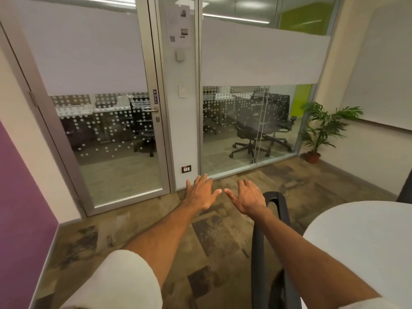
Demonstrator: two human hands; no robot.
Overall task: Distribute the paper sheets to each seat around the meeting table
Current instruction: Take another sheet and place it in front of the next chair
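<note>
Both my arms reach forward over the carpet, palms down. My left hand (200,192) has its fingers spread and holds nothing. My right hand (247,197) is spread the same way, thumb tip close to the left thumb, and is empty too. The white meeting table (361,241) shows its rounded end at the lower right. A black office chair (274,241) stands beside the table, its back under my right forearm. No paper sheets are in view.
A glass door (116,139) with a PULL sign and a glass partition (249,126) stand ahead, with another office behind them. A potted plant (323,130) sits in the far right corner. A purple wall (20,208) runs along the left. Patterned carpet covers the floor.
</note>
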